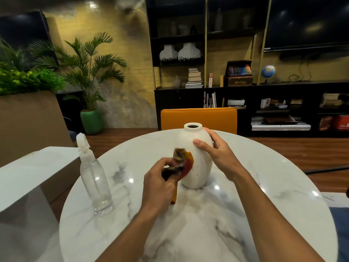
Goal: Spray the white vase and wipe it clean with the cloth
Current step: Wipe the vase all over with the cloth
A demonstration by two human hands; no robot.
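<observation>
A white vase (196, 167) stands upright on the round marble table (245, 214). My right hand (217, 154) grips its right shoulder, thumb across the front and fingers behind. My left hand (160, 182) holds a bunched orange, red and dark cloth (186, 163) and presses it against the vase's lower left side. A strip of the cloth hangs down to the tabletop. A clear spray bottle (95, 178) with a white trigger head stands upright to the left of my left hand, untouched.
An orange chair back (198, 118) stands just behind the table. A white side table (28, 176) adjoins on the left. Potted plants (90, 76) and dark shelves (264, 103) with books line the far wall.
</observation>
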